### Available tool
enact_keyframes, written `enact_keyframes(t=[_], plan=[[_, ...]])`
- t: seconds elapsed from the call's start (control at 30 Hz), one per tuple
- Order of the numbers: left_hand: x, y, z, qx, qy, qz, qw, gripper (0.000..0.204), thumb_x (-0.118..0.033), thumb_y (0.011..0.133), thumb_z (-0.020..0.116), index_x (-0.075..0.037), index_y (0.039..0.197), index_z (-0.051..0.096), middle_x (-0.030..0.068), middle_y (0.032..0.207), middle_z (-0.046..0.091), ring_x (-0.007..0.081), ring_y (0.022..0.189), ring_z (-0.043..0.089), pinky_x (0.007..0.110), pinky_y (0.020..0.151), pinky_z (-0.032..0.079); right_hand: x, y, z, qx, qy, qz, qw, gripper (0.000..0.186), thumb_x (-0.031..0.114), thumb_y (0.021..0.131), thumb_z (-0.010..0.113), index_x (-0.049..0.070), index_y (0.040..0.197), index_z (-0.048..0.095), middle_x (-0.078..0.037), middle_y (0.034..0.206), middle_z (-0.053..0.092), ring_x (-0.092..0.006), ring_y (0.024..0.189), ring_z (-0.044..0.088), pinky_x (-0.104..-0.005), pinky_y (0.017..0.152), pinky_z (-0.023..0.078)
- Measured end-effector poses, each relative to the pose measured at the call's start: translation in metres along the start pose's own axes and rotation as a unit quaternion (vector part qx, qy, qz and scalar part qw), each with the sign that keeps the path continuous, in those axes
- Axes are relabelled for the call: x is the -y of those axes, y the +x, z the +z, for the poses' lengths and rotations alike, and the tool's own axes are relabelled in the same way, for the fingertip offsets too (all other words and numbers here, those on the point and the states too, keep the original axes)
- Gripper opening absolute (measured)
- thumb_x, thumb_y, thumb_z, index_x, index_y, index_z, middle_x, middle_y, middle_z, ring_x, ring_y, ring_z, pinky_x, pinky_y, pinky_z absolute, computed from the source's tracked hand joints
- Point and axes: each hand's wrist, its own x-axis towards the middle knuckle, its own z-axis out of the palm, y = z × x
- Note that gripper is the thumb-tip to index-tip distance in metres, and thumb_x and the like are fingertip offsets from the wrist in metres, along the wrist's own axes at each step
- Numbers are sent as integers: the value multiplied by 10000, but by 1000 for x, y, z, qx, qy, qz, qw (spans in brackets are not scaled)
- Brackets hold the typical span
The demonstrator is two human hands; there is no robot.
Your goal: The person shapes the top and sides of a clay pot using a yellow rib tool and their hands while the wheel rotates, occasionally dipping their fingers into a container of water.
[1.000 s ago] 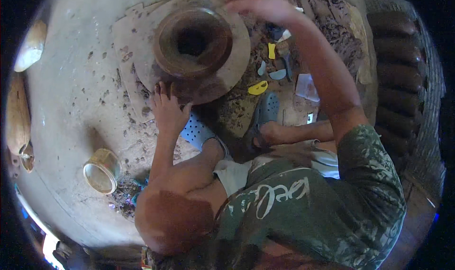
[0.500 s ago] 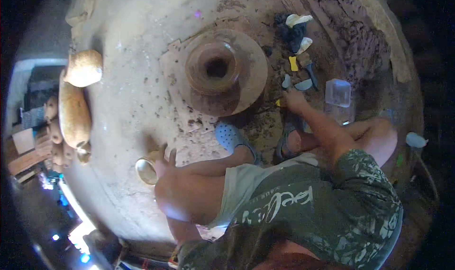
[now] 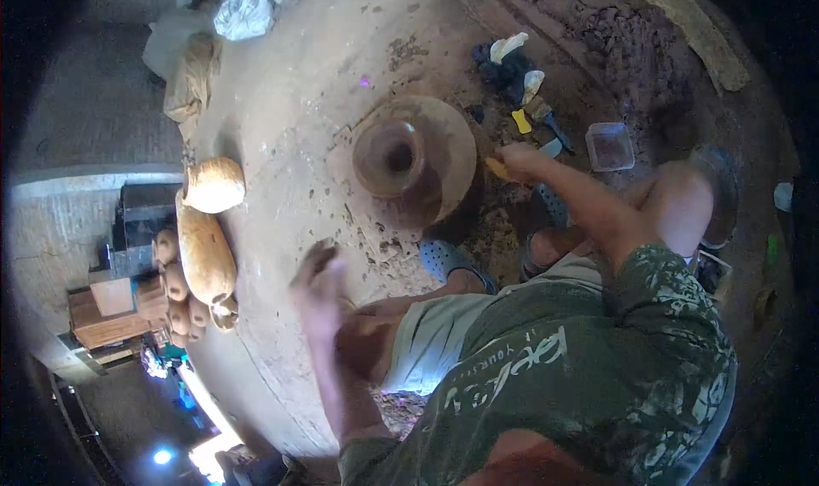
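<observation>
Hands well apart. Right hand (image 3: 524,162) clamped on a yellow tool (image 3: 497,169), just beside the round disc (image 3: 456,153). Left hand (image 3: 320,288) near the left leg (image 3: 409,308), blurred; can't tell if it's gripping anything. Clay pot (image 3: 374,169) sits on the disc, mouth up.

You have one clay pot (image 3: 375,176) on one round wheel (image 3: 450,136), and two blue clogs (image 3: 440,261) near that wheel's edge. Past its right edge you can count two yellow tools (image 3: 521,121), one brush (image 3: 559,132) and one clear tub (image 3: 612,148).
</observation>
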Motion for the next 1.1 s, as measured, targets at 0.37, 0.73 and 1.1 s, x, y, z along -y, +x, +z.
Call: enact_keyframes(t=[0.37, 0.73, 1.1], plan=[[51, 56, 226, 334, -124, -103, 929, 439, -423, 1055, 591, -16, 1185, 693, 82, 837, 693, 184, 745, 677, 337, 673, 561, 72, -92, -47, -135, 141, -155, 968, 200, 210, 939, 672, 23, 1003, 703, -189, 929, 722, -407, 876, 713, -500, 746, 540], [200, 86, 244, 231, 330, 202, 893, 420, -422, 976, 618, -46, 1090, 767, 241, 1092, 715, 432, 1049, 680, 525, 916, 530, -33, -38, -31, -3, -69, 121, 990, 211, 228, 913, 676, 54, 976, 775, -176, 996, 763, -362, 932, 747, -507, 797, 596], [235, 84, 238, 340, 419, 48, 841, 311, -338, 950, 660, -108, 1119, 784, 205, 1095, 753, 393, 1075, 706, 513, 902, 560, -122, 10, 17, -66, -21, 219, 973, 209, 173, 883, 658, 21, 977, 766, -212, 1034, 757, -387, 978, 745, -519, 825, 601]])
